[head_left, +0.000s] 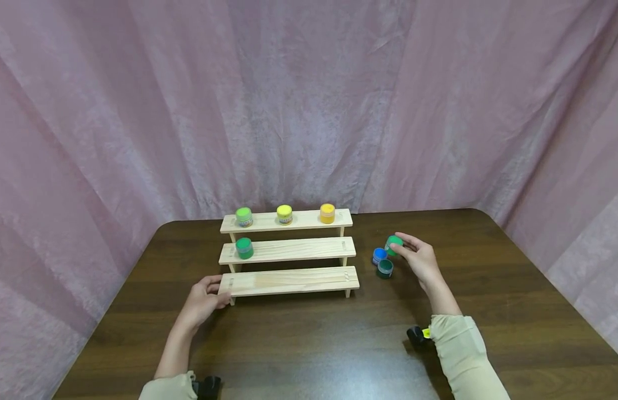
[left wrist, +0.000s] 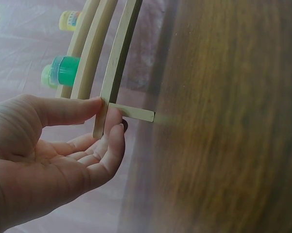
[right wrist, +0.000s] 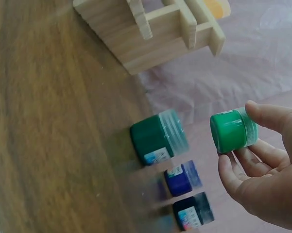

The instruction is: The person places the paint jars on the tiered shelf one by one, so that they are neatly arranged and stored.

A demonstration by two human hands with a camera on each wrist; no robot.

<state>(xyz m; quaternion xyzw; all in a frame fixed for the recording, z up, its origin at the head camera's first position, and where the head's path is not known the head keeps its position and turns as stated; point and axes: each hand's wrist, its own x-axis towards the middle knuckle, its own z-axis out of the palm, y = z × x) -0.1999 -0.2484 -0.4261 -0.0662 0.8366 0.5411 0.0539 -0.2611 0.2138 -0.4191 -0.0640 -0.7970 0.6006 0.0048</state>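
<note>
A three-tier wooden rack (head_left: 289, 281) stands on the table. My left hand (head_left: 201, 301) pinches the left end of its lowest board (left wrist: 117, 58), thumb on one face and fingers at the other. Off the table, my right hand (head_left: 420, 260) holds a bright green paint jar (right wrist: 229, 130) between thumb and fingers. Below it stand a dark green jar (right wrist: 153, 138), a blue jar (right wrist: 179, 179) and a very dark jar (right wrist: 188, 213); the head view shows only two of these. The middle board carries a green jar (head_left: 244, 248) at its left end.
Along the top board sit a light green jar (head_left: 244, 217), a yellow jar (head_left: 284, 214) and an orange-yellow jar (head_left: 327, 213). A pink curtain (head_left: 309, 111) hangs behind the brown wooden table (head_left: 299, 344). The rack is left of the loose jars.
</note>
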